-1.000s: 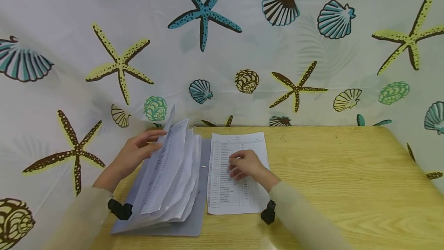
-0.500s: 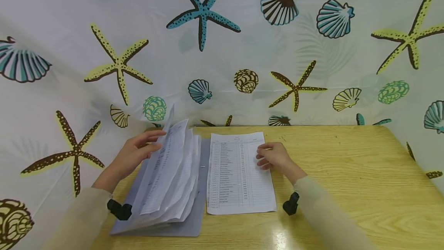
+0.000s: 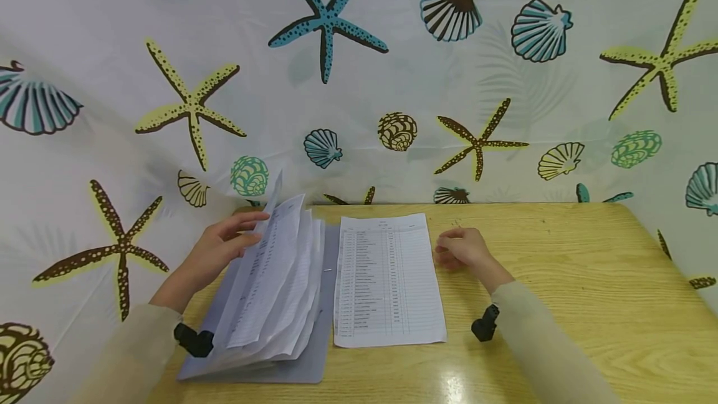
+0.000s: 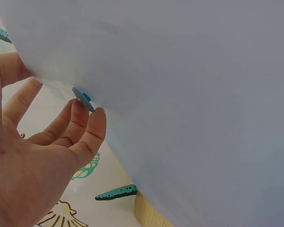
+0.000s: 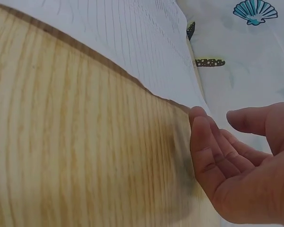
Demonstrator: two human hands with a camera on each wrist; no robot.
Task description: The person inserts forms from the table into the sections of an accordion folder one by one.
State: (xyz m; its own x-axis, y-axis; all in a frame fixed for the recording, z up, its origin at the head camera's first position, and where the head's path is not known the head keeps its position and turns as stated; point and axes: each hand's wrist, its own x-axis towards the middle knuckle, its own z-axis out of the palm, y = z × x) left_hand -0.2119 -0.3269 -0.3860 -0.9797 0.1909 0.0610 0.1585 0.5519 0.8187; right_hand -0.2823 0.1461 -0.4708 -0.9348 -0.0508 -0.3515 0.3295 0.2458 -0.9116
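A grey file folder [image 3: 327,304] stands opened on the left of the table, with several printed sheets [image 3: 280,267] fanned out inside it. My left hand [image 3: 227,239] holds its raised cover by the edge, thumb and fingers on either side. A small blue snap button [image 4: 83,98] shows at the fingertips in the left wrist view. A loose printed sheet [image 3: 387,279] lies flat beside the folder. Just off its right edge hovers my right hand [image 3: 462,248], fingers loosely bent and holding nothing. In the right wrist view the fingertips overlap the sheet's corner.
The wooden table [image 3: 561,279] extends to the right of the sheet. A hanging cloth [image 3: 359,92] printed with starfish and shells encloses the back and sides of the table.
My right hand has moved right, from over the middle of the loose sheet to beyond its right edge. The left hand and folder stay where they were.
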